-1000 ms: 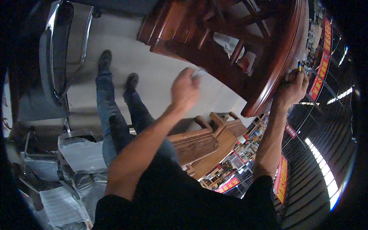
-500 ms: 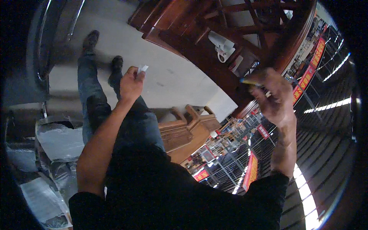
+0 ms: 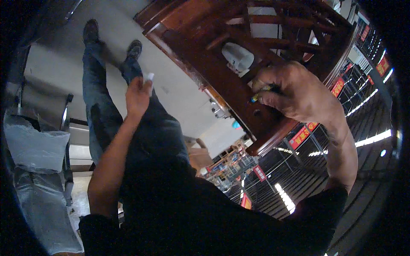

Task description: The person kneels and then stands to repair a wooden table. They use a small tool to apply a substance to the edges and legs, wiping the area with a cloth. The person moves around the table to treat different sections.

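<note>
My left hand (image 3: 137, 96) is raised over my jeans-clad legs, its fingers closed on a small white piece (image 3: 149, 77). My right hand (image 3: 294, 91) presses against the rim of a big dark red-brown wooden furniture piece (image 3: 205, 64) and grips a thin yellow-and-blue pen-like tool (image 3: 257, 96), tip toward the wood. A white object (image 3: 237, 56) sits inside the furniture's frame, just left of my right hand.
Plastic-wrapped goods (image 3: 36, 149) and a metal frame (image 3: 66, 123) stand at the left. My dark shoes (image 3: 90, 30) rest on a light floor (image 3: 179, 98). A smaller pale wooden piece (image 3: 198, 155) lies below the furniture. Red signs (image 3: 301, 136) and strip lights fill the right.
My left hand has swung away from the furniture, down and left over my legs, still with the white piece. My right hand stays at the wooden rim with the tool while the view shifted.
</note>
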### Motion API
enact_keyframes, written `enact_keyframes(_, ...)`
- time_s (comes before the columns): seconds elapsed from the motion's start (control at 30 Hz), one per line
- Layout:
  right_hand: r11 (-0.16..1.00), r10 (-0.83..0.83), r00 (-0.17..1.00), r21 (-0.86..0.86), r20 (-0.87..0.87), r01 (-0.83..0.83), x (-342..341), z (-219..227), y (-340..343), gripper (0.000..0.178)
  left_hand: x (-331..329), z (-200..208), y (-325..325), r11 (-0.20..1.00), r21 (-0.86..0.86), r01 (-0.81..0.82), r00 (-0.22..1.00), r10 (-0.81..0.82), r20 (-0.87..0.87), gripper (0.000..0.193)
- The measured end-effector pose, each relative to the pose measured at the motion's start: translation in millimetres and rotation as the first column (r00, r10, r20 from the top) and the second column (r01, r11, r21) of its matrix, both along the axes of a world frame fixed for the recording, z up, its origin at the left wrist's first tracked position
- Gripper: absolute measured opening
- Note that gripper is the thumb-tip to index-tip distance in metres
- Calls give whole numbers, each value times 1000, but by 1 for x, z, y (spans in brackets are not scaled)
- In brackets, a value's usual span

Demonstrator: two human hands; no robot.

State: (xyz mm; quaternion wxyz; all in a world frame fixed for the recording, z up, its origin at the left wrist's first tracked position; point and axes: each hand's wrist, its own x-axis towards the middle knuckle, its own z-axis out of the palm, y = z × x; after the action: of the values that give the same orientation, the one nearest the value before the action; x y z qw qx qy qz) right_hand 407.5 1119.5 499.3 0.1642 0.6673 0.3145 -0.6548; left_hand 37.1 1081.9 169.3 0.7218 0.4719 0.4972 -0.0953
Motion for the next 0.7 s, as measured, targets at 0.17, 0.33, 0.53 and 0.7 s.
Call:
enact_keyframes(0.17, 996, 27, 997, 81, -75, -21, 3, -5, 6, 14, -1, 2, -18, 998, 55, -1, 1000, 2, -17, 25)
enact_keyframes(0.33, 995, 19, 999, 100, -37, -16, 2, 0, -4, 15, 7, 5, -10, 996, 37, -79, 997, 78, 24, 24)
enact_keyframes(0.53, 986, 2, 998, 166, -65, 9, 1, -2, -4, 15, 20, 5, 3, 996, -47, -72, 997, 71, -6, 23)
enact_keyframes(0.7, 973, 37, 997, 229, -64, -22, 3, -2, -4, 12, 30, 16, 13, 998, -40, -39, 999, 39, 10, 23)
